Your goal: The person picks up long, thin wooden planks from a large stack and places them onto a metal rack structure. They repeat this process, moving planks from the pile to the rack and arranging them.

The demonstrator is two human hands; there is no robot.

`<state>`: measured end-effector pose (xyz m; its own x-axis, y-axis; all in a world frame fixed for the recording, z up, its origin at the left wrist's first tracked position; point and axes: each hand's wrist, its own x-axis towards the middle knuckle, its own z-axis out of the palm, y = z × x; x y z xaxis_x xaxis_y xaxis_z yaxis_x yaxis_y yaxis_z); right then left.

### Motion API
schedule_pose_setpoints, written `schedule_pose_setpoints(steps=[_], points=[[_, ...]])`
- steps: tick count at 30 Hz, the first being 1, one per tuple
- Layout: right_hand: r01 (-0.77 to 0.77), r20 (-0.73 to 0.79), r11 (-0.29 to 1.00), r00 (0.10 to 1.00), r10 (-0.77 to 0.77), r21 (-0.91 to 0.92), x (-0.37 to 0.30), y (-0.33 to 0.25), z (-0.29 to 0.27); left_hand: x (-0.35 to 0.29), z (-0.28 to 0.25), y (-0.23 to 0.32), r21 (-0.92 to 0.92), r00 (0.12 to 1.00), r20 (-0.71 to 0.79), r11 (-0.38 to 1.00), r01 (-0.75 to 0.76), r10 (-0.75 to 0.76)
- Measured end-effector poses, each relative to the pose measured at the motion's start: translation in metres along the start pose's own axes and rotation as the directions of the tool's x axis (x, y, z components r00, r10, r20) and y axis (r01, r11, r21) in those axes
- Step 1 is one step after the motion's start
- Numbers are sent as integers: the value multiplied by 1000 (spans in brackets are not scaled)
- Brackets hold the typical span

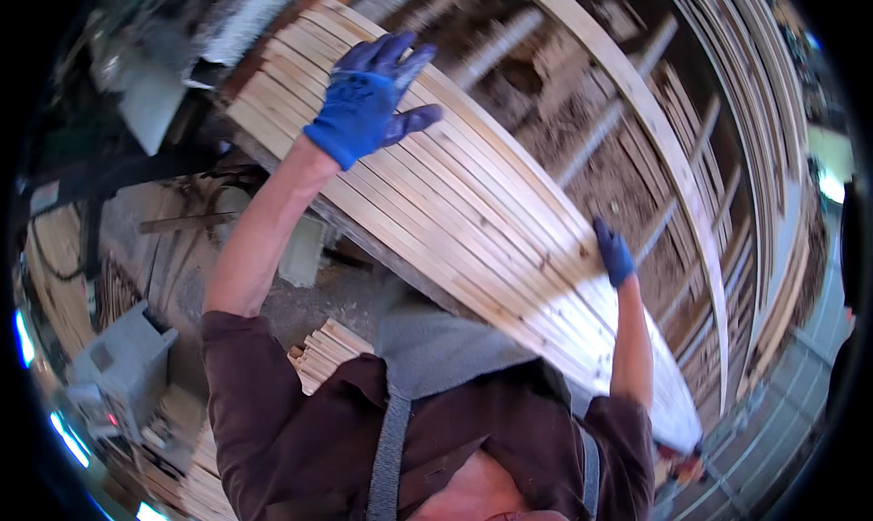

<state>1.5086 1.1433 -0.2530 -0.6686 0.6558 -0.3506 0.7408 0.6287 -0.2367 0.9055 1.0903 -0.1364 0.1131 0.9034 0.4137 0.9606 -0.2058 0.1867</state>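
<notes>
Long pale wooden strips [436, 185] lie side by side in a wide slanting row in front of me. My left hand [368, 98], in a blue glove with darker purple fingers, is over the upper left part of the row. Its fingers are spread, and nothing is held in them. At the far right edge of the same strips is my right hand [616, 253], gloved the same way. The fingers that show there point outward along the edge; the rest are hard to make out. A grey apron [455, 348] hangs against the near edge of the row.
Beyond the strips, metal rollers [591, 144] cross a bed littered with sawdust. One long loose board [637, 94] lies across them, and stacked strips [750, 130] stand farther right. A grey machine box [123, 357] is at the left. Short wood pieces [327, 350] are piled below the row.
</notes>
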Motion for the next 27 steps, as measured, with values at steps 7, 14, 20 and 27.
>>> schedule_pose_setpoints(steps=[7, 14, 20, 27], points=[[-334, -463, 837, 715, 525, 433, -2, -121, -73, 18, 89, 90, -180, 989, 72, 977, -115, 130], [-512, -413, 764, 644, 644, 393, -182, -253, -40, 19, 86, 95, -142, 976, 80, 971, -191, 203], [-576, -477, 762, 603, 640, 295, -210, -294, 1, 20, 84, 101, -120, 970, 98, 970, -210, 222], [-573, -429, 780, 656, 621, 253, -223, -279, 2, 21, 84, 103, -89, 969, 134, 976, -197, 207]])
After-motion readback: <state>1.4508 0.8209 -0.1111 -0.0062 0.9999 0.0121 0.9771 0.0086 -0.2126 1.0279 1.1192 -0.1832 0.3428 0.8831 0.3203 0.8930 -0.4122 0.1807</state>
